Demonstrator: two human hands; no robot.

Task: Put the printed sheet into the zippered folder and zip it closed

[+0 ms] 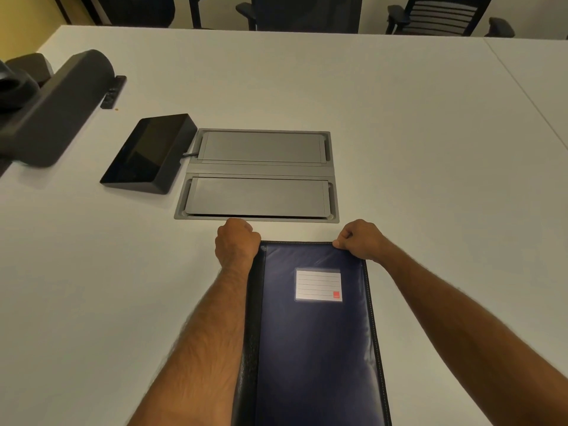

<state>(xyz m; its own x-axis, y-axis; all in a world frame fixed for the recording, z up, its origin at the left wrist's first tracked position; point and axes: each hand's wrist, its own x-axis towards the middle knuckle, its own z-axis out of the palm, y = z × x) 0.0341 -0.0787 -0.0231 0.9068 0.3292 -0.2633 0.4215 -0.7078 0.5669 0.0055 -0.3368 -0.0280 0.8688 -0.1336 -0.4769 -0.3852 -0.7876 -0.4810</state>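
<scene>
A dark blue zippered folder (313, 339) lies flat on the white table (430, 179) in front of me, its cover down, with a black spine on the left and a white label pocket near the top. My left hand (235, 241) is closed in a fist at the folder's far left corner, touching the spine end. My right hand (361, 238) pinches the far right corner edge with curled fingers. No printed sheet is visible. The zipper pull cannot be made out.
A grey recessed cable hatch (261, 175) with two flaps sits just beyond the folder. A black touch panel (147, 153) stands to its left, and a large dark device (52, 109) lies at the far left. Office chairs (307, 12) line the far edge.
</scene>
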